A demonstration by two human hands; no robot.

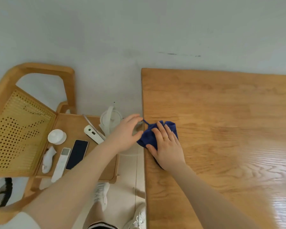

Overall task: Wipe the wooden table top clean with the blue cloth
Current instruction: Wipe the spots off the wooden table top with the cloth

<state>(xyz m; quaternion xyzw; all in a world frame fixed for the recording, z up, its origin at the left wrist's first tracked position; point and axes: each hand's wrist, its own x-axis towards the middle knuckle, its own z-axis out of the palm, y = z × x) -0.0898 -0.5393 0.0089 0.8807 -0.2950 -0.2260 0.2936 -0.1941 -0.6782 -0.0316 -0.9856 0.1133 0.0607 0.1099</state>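
The blue cloth (148, 135) lies bunched at the left edge of the wooden table top (221, 129), part of it hanging over the edge. My right hand (167, 146) presses flat on the cloth with straight fingers and wears a ring. My left hand (125, 133) hovers just off the table's left edge, beside the cloth, cupped loosely with fingers relaxed and nothing in it. A thin blue loop of the cloth sticks out toward the left hand's fingertips.
A wooden chair (31, 113) with a cane back stands left of the table. On its seat lie a white kettle (111, 121), a white cup (56, 136), a phone (77, 153), a remote (61, 164) and a white device (93, 133). White shoes (101, 194) show on the floor below.
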